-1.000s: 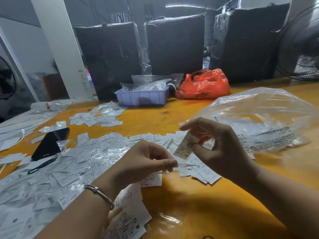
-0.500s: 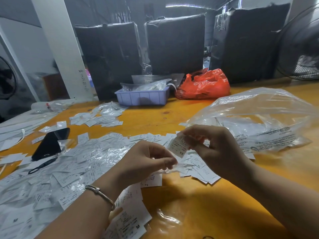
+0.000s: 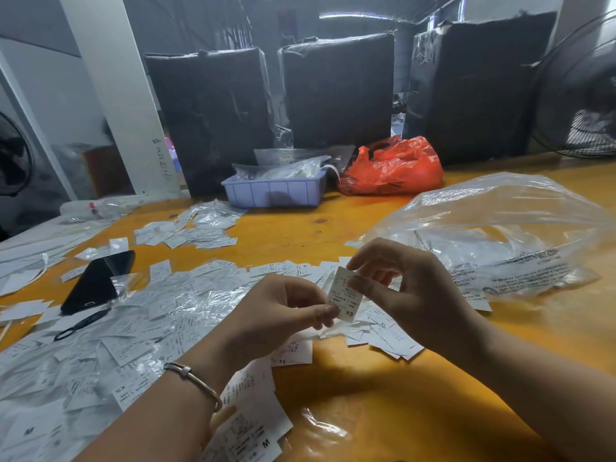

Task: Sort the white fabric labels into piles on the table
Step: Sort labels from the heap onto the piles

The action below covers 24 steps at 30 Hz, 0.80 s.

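Here, a black phone (image 3: 96, 283) lies on the yellow table (image 3: 383, 405), left of a wide scatter of white labels (image 3: 150, 328). Right of the phone, the left hand (image 3: 280, 315), fingers curled, pinches the lower edge of one label marked XS (image 3: 345, 298). The right hand (image 3: 406, 291) pinches that label's top edge. Further right of the phone lies a clear plastic bag (image 3: 500, 228).

Bare table (image 3: 416, 411) near right; labels (image 3: 110, 331) crowd left, plastic bag (image 3: 500, 228) blocks far right.
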Each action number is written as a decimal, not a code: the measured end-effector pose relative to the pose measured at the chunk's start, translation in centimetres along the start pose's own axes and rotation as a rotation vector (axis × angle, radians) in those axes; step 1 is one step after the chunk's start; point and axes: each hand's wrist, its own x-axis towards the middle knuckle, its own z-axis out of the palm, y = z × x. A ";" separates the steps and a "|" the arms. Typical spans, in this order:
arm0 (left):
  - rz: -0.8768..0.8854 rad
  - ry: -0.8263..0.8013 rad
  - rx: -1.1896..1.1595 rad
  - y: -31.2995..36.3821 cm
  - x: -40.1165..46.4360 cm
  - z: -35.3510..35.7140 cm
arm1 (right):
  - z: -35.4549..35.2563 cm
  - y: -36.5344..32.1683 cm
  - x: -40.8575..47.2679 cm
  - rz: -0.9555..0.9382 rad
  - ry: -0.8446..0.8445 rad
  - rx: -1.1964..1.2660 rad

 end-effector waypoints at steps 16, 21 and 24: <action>0.004 0.050 -0.002 0.2 -0.1 0.1 | -0.1 0.0 0.3 0.061 -0.087 0.204; 0.003 0.049 0.012 0.3 -0.1 0.0 | 0.2 0.0 0.4 0.169 -0.192 0.256; -0.003 0.062 0.004 0.2 -0.1 0.0 | 0.2 0.4 0.4 0.204 -0.238 0.241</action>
